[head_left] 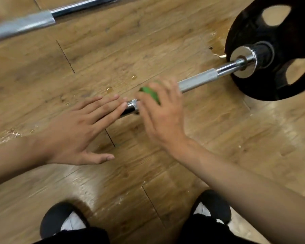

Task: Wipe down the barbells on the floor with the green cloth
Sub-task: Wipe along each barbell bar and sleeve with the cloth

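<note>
The right hand (161, 113) curls round the green cloth (151, 94), wrapped on the barbell shaft (199, 80) running toward two o'clock. The left hand (77, 131), fingers straight, presses the bar's near end, likely to stop it rolling.

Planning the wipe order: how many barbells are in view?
2. The near barbell crosses the middle, a black plate on its right end; the far barbell lies across the top left. More may lie outside the frame.

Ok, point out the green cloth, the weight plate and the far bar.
green cloth (149, 93): head view, the exposed green fold.
weight plate (293, 41): head view, black face between the cutouts.
far bar (25, 25): head view, matte grey grip section.
</note>
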`<move>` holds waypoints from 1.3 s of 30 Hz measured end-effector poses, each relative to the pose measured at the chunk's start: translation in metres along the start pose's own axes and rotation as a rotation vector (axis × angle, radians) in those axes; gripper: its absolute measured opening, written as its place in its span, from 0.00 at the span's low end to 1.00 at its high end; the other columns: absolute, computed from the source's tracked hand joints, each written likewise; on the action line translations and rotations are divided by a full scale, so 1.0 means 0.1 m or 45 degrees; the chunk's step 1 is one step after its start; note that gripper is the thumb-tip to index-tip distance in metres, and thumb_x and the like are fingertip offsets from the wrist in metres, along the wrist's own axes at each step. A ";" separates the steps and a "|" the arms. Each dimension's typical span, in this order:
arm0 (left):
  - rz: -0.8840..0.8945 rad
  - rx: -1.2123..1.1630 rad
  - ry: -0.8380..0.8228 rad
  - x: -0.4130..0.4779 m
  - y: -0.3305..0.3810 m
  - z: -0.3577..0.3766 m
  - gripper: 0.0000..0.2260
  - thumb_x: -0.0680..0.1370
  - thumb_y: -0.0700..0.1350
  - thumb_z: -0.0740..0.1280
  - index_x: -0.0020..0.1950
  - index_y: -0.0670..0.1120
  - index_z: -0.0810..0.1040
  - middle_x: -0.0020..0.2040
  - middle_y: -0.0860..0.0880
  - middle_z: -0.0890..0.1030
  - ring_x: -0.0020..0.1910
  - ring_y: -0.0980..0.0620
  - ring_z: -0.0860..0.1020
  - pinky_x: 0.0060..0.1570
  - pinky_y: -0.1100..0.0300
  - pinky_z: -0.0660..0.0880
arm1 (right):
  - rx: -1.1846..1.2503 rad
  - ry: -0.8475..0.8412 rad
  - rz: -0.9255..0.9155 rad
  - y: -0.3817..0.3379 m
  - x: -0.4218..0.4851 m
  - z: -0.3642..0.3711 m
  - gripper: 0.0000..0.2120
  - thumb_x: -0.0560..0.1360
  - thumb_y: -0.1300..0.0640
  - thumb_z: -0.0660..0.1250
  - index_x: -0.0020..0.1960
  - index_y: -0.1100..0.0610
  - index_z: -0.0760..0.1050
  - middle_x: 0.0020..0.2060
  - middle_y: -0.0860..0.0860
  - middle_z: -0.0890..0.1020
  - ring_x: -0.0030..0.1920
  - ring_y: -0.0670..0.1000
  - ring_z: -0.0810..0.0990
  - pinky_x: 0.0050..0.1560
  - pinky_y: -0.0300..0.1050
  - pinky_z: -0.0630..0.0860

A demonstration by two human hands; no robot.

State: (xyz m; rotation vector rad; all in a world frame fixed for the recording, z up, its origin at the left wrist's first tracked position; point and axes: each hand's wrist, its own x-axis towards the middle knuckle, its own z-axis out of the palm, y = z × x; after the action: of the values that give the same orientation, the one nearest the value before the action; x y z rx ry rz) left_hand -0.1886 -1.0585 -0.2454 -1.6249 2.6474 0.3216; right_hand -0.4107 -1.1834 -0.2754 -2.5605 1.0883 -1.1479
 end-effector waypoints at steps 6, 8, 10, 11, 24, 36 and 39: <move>-0.118 0.010 0.040 0.05 -0.01 -0.02 0.47 0.80 0.74 0.52 0.85 0.40 0.50 0.85 0.42 0.56 0.85 0.43 0.54 0.81 0.41 0.54 | -0.229 -0.029 0.031 1.06 0.26 -0.12 0.16 0.86 0.55 0.57 0.62 0.58 0.82 0.57 0.57 0.82 0.62 0.59 0.79 0.79 0.64 0.57; -0.179 0.042 0.075 0.08 -0.01 0.00 0.47 0.79 0.74 0.52 0.85 0.41 0.52 0.84 0.42 0.60 0.84 0.43 0.56 0.81 0.40 0.53 | -0.299 0.107 0.326 1.19 0.29 -0.20 0.15 0.84 0.60 0.60 0.66 0.59 0.80 0.61 0.59 0.80 0.66 0.60 0.76 0.76 0.67 0.61; -0.211 0.051 0.099 0.11 -0.05 0.00 0.46 0.79 0.74 0.53 0.86 0.42 0.53 0.83 0.43 0.63 0.84 0.44 0.57 0.81 0.40 0.52 | -0.273 0.111 0.377 0.87 0.30 -0.06 0.18 0.80 0.59 0.63 0.68 0.60 0.79 0.61 0.62 0.79 0.67 0.64 0.74 0.74 0.67 0.63; -0.217 0.049 0.112 0.12 -0.08 0.00 0.46 0.79 0.74 0.53 0.86 0.42 0.53 0.82 0.43 0.63 0.84 0.44 0.57 0.81 0.39 0.52 | -0.234 0.072 0.297 0.62 0.28 0.05 0.17 0.79 0.57 0.65 0.66 0.60 0.80 0.59 0.63 0.80 0.66 0.64 0.73 0.75 0.66 0.63; -0.238 0.040 0.024 0.22 -0.34 -0.10 0.48 0.79 0.75 0.52 0.86 0.42 0.52 0.83 0.42 0.62 0.84 0.44 0.55 0.79 0.38 0.58 | -0.114 0.066 0.173 0.29 0.37 0.41 0.11 0.81 0.60 0.63 0.58 0.59 0.84 0.59 0.60 0.82 0.69 0.64 0.73 0.77 0.62 0.61; -0.223 -0.037 0.122 0.23 -0.42 -0.05 0.46 0.79 0.74 0.53 0.86 0.43 0.54 0.82 0.43 0.64 0.84 0.44 0.58 0.77 0.36 0.60 | -0.049 0.117 0.328 0.42 0.51 0.37 0.12 0.80 0.61 0.62 0.52 0.61 0.84 0.55 0.61 0.81 0.66 0.67 0.75 0.73 0.68 0.63; -0.234 -0.047 0.121 0.21 -0.42 -0.05 0.45 0.79 0.74 0.52 0.86 0.44 0.53 0.82 0.42 0.65 0.84 0.46 0.57 0.78 0.38 0.57 | 0.104 -0.102 -0.218 0.07 0.36 0.49 0.13 0.81 0.59 0.63 0.56 0.58 0.86 0.52 0.58 0.84 0.63 0.63 0.79 0.76 0.62 0.64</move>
State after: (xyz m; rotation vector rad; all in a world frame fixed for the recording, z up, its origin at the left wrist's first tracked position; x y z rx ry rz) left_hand -0.1607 -1.0965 -0.2500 -1.9238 2.5446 0.2959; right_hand -0.3644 -1.2209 -0.2913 -2.6523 0.8018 -1.0900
